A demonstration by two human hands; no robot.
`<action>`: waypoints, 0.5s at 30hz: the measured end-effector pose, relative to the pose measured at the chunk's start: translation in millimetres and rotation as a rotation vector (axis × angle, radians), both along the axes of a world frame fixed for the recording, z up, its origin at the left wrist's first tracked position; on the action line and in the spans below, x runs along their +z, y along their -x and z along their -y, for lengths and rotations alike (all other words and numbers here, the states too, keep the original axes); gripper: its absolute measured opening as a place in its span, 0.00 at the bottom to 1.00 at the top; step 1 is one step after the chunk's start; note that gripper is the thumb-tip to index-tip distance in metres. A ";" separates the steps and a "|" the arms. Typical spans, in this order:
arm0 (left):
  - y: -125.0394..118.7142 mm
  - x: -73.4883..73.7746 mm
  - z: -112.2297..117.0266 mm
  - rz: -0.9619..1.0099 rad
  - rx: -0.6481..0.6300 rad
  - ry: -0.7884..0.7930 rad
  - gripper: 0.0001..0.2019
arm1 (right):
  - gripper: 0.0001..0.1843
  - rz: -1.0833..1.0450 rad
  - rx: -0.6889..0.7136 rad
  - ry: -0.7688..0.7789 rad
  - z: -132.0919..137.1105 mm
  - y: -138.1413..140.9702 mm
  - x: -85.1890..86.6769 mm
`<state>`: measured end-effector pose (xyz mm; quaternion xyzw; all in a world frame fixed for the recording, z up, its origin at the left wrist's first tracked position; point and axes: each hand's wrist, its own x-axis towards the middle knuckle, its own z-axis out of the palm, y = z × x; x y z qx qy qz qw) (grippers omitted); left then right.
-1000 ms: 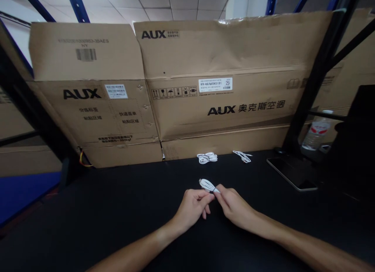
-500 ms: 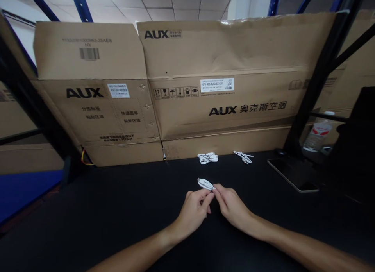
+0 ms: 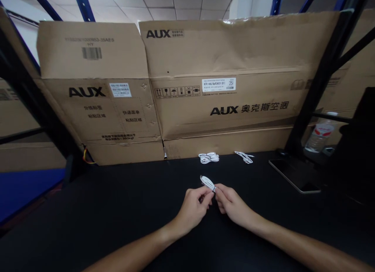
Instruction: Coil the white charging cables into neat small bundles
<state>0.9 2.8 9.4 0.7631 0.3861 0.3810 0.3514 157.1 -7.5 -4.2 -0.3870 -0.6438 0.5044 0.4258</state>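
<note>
Above black table (image 3: 117, 209), pinched fingers (image 3: 209, 193) hold coiled cable (image 3: 207, 182).

The big cardboard box (image 3: 234, 53) reads "AUX 奥克斯空调" across its front and "AUX" near its top left corner. Its white label (image 3: 218, 85) shows "25". The smaller box (image 3: 88, 119) left of it reads "AUX".

Matt black table (image 3: 117, 209), brown cardboard boxes (image 3: 222, 68), white plastic-looking cable (image 3: 207, 182).

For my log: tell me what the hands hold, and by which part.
The left hand and right hand pinch a bundled white cable at its near end; the rest juts out free.
</note>
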 end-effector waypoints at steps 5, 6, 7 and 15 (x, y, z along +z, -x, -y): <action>-0.2 4.4 3.4 -0.119 0.026 -0.185 0.15 | 0.20 -0.181 0.068 0.245 -4.1 -1.8 0.9; -0.2 4.7 3.3 -0.116 0.023 -0.186 0.15 | 0.20 -0.125 0.066 0.196 -4.3 -3.7 3.8; -0.1 4.9 3.0 -0.112 0.021 -0.185 0.15 | 0.19 -0.045 0.035 0.100 -4.3 -6.4 7.3; 2.8 0.2 3.3 -0.261 0.027 -0.454 0.11 | 0.23 0.211 -0.070 0.077 -2.9 -27.5 22.7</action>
